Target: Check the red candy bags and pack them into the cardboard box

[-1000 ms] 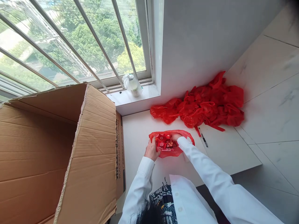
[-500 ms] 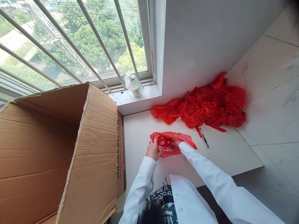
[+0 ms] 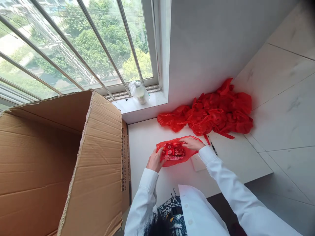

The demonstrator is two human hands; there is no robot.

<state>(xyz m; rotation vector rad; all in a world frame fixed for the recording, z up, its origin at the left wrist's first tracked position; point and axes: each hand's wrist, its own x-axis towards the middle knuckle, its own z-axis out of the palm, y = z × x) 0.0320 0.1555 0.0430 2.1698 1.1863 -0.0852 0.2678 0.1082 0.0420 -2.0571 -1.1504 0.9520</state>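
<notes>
A small red plastic bag (image 3: 175, 160) lies on the white table (image 3: 236, 160), its mouth spread wide. Inside it are several small red packets (image 3: 174, 151). My left hand (image 3: 154, 160) grips the bag's left edge with closed fingers. My right hand (image 3: 192, 143) rests on the bag's far right rim, fingers pinching the plastic. Both arms are in white sleeves.
A heap of empty red plastic bags (image 3: 211, 113) lies against the wall behind. A black pen (image 3: 213, 148) lies right of the bag. A large open cardboard box (image 3: 64, 164) stands at the left. A wrapped cup (image 3: 139, 92) sits on the window sill.
My right hand has come out of the bag and now holds its far rim. The left hand kept its hold on the left edge.
</notes>
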